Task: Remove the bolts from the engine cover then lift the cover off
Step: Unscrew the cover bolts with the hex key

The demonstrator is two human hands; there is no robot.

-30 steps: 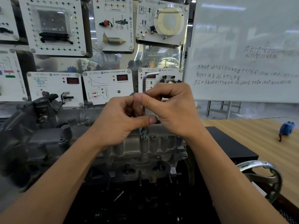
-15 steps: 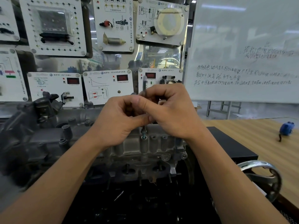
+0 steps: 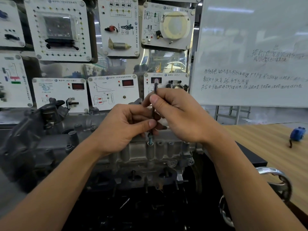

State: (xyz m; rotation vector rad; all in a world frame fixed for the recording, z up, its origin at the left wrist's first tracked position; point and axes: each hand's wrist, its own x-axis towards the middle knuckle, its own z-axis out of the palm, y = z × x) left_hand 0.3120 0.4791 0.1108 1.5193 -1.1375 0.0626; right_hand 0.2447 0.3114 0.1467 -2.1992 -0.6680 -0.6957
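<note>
Over engine cover (image 3: 160,152), left hand (image 3: 123,129) and right hand (image 3: 180,114) pinch upright thin tool (image 3: 153,112); bolt (image 3: 150,140) just below left thumb.

Crowded over the bolt, open to its right.
My 2 hands fill the air above the bolt (image 3: 150,140): the left hand (image 3: 123,129) and right hand (image 3: 180,117) both pinch a slim tool (image 3: 155,88) standing upright over it. Behind the bolt the instrument panels (image 3: 113,90) close off the far side; to its left a dark housing (image 3: 51,112) rises above the engine cover (image 3: 138,152). Right of the bolt, the wooden table (image 3: 266,139) leaves me passage beyond a black box (image 3: 250,154), with a chrome handwheel (image 3: 273,170) nearer me.
</note>
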